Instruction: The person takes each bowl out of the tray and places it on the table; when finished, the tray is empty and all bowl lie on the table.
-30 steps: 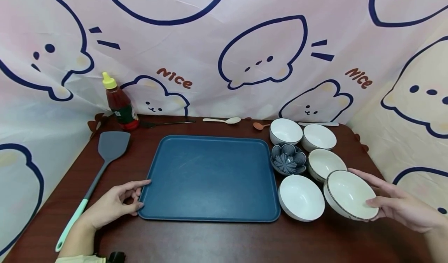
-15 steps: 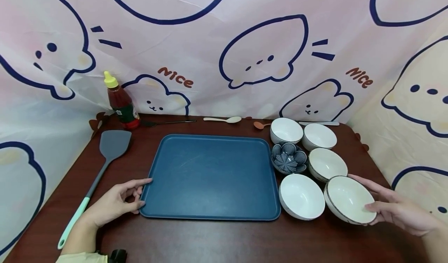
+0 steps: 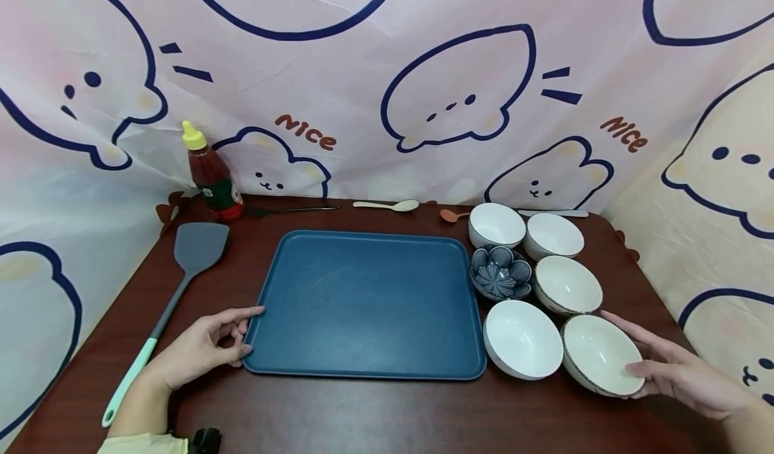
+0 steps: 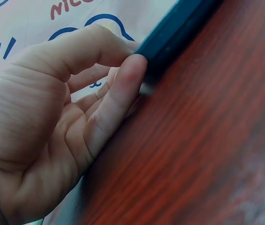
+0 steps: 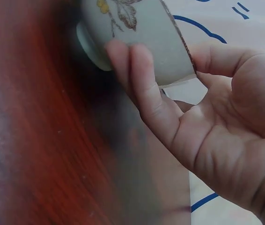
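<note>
At the front right, my right hand (image 3: 683, 373) grips a cream bowl with a brown rim (image 3: 601, 353), thumb over the rim and fingers along the outer wall. In the right wrist view, this bowl (image 5: 146, 42) shows a painted leaf and yellow dots, its foot close over the table. Beside it stand a white bowl (image 3: 523, 340) and another cream bowl (image 3: 568, 285). My left hand (image 3: 196, 350) holds the left edge of a blue tray (image 3: 369, 306). The left wrist view has thumb and a fingertip pinching the tray's rim (image 4: 165, 37).
A dark blue flower-shaped bowl (image 3: 500, 273) and two white bowls (image 3: 497, 224) stand right of the tray. Left lies a spatula (image 3: 199, 249) with a mint handle. A red sauce bottle (image 3: 214, 182), a cream spoon (image 3: 387, 205) and a brown spoon (image 3: 450, 216) line the back.
My right hand has lowered the cream bowl and brought it slightly nearer the table's front, opening a little distance from the bowl behind. My left hand stays at the tray's edge.
</note>
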`<move>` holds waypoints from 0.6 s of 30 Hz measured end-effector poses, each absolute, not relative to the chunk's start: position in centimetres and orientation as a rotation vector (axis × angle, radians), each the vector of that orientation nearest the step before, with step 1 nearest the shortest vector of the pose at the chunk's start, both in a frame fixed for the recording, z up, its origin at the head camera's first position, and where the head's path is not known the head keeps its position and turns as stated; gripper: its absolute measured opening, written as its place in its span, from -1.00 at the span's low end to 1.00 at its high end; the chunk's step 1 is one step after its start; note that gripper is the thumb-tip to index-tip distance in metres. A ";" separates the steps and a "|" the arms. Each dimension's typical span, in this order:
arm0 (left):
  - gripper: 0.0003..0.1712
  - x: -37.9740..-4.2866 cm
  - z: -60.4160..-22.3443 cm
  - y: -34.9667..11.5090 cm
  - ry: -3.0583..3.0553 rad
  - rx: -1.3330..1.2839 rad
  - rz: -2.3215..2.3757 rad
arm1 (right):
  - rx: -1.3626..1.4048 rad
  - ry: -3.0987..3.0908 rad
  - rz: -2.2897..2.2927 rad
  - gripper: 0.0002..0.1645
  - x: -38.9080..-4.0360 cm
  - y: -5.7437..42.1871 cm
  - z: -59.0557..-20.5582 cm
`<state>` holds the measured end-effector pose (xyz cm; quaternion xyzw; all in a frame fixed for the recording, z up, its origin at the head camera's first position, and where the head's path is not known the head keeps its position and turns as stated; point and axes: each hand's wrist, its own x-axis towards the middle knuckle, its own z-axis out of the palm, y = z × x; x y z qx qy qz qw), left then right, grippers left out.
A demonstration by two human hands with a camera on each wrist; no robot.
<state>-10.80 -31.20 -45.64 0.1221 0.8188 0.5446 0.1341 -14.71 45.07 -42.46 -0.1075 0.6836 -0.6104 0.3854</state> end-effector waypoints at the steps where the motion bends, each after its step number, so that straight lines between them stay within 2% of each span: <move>1: -0.29 -10.8 -45.7 -31.2 2.372 0.357 1.573 | -0.267 1.751 -1.555 -0.08 -14.6 45.1 -42.5; 5: -0.30 -10.8 -45.7 -31.3 2.338 0.333 1.581 | -0.197 1.837 -1.545 -0.12 -14.0 44.5 -42.6; 10: -0.36 -10.7 -44.9 -31.7 2.357 0.279 1.547 | -0.087 1.951 -1.467 -0.27 -14.0 43.8 -42.3; 15: -0.51 -10.9 -42.7 -32.1 2.723 0.270 1.232 | -0.079 2.100 -1.276 -0.36 -15.1 43.0 -40.5; 18: -0.50 -11.3 -40.9 -32.6 2.922 0.234 0.963 | -0.138 2.257 -1.159 -0.33 -16.0 41.8 -38.8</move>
